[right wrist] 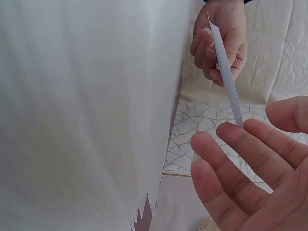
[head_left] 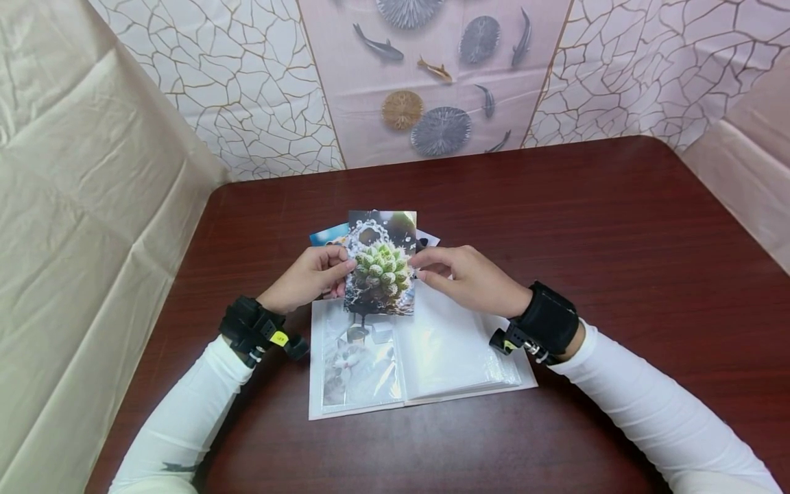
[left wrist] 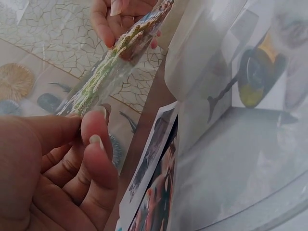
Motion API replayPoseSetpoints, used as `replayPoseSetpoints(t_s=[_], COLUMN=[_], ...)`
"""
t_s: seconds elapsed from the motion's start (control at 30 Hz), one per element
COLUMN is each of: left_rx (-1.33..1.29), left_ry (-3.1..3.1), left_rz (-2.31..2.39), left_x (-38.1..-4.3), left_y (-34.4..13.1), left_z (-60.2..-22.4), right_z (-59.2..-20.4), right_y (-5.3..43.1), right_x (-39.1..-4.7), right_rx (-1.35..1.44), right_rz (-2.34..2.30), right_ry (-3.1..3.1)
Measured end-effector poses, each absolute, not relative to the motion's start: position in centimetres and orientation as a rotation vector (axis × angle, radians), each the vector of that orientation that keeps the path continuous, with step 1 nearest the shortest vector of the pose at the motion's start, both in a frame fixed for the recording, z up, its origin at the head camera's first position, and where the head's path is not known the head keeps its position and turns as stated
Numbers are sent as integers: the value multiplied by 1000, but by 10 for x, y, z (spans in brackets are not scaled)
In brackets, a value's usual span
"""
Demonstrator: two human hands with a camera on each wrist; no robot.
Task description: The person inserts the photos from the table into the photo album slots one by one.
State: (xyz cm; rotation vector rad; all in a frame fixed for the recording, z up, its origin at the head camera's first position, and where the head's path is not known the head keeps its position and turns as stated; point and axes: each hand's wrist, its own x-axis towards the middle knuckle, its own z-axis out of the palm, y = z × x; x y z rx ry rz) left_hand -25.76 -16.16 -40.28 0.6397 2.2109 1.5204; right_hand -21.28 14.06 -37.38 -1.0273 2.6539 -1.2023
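Note:
My left hand (head_left: 308, 278) pinches the left edge of a photo print (head_left: 382, 264) of a green succulent with water splashes, holding it up over the top of an open photo album (head_left: 459, 350). In the left wrist view the print (left wrist: 108, 72) shows nearly edge-on between thumb and fingers. On the other side my right hand (head_left: 478, 281) has loosely spread fingers, with the fingertips (right wrist: 230, 129) right at the print's edge and the thumb apart from it. The album's left page carries a pale picture (head_left: 358, 370) under a clear sleeve; its right page is whitish.
Behind the succulent print, more photos lie on the dark wooden table (head_left: 617, 226), partly hidden: a blue-cornered one (head_left: 327, 235) and a pale one (head_left: 430, 238). A patterned cloth (head_left: 247, 89) hangs past the far table edge, and a cream curtain (head_left: 80, 226) at the left.

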Motion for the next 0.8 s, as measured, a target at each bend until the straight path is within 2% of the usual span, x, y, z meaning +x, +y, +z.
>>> replayPoseSetpoints(t_s=[0.8], left_rx=[604], left_ry=[2315], left_rz=[1532], left_x=[-260], left_y=[-159], left_z=[-406], right_z=[-369], right_y=[150], right_x=[-219], right_rx=[-929], right_rz=[-1252], right_ry=[2632])
